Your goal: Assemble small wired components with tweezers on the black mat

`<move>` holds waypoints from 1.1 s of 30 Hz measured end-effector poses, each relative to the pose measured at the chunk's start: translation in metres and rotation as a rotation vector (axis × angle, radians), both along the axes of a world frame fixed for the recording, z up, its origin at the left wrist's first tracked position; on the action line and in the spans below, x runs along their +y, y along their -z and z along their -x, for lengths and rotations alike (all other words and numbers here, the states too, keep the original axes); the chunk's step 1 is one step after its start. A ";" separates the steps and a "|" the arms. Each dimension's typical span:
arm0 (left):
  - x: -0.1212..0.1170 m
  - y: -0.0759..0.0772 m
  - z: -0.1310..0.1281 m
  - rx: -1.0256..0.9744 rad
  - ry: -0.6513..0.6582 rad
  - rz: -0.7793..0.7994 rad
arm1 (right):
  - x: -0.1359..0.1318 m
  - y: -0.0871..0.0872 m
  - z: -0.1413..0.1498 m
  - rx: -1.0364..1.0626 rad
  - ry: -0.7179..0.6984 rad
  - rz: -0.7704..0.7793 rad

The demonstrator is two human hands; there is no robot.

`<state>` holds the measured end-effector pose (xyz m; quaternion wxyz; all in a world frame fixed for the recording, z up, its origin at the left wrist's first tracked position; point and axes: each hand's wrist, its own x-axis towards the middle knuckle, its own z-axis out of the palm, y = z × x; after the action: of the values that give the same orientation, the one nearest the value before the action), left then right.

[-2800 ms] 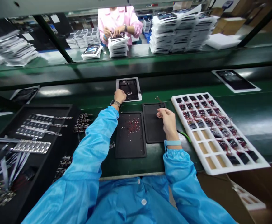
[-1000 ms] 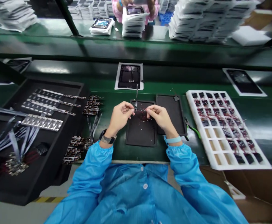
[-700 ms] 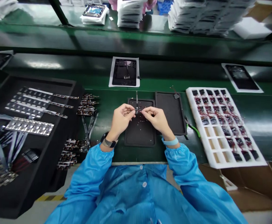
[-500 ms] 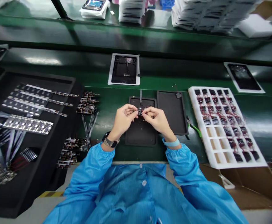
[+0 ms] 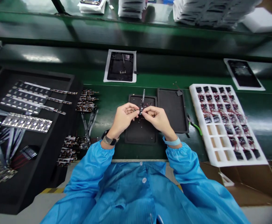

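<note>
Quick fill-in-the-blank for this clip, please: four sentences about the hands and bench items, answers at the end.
1. The fingertips of the left hand and right hand meet at a small part with a grey strip, above a tray coloured ____.
2. The watch is worn on the person's ____ wrist.
3. The pliers have a visible handle coloured ____.
4. The foam tray with many compartments is coloured ____.

Missing words: black; left; green; white.
</note>
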<state>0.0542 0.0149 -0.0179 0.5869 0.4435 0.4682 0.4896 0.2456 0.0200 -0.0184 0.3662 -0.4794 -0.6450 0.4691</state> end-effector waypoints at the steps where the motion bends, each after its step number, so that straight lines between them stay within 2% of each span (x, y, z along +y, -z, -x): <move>1: 0.000 0.000 0.000 0.009 -0.003 0.000 | 0.000 0.000 0.000 -0.004 -0.005 -0.002; 12: -0.002 0.003 0.001 0.195 -0.024 -0.074 | 0.000 0.003 -0.003 -0.064 -0.051 0.011; 22: 0.004 -0.006 0.017 0.013 0.206 0.107 | 0.000 -0.004 -0.008 0.037 -0.182 0.215; 33: 0.004 -0.005 0.021 -0.012 0.261 0.165 | -0.002 -0.001 -0.008 0.091 -0.218 0.281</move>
<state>0.0334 0.0187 -0.0131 0.6826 0.4481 0.4417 0.3718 0.2532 0.0180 -0.0177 0.2712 -0.4315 -0.6040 0.6127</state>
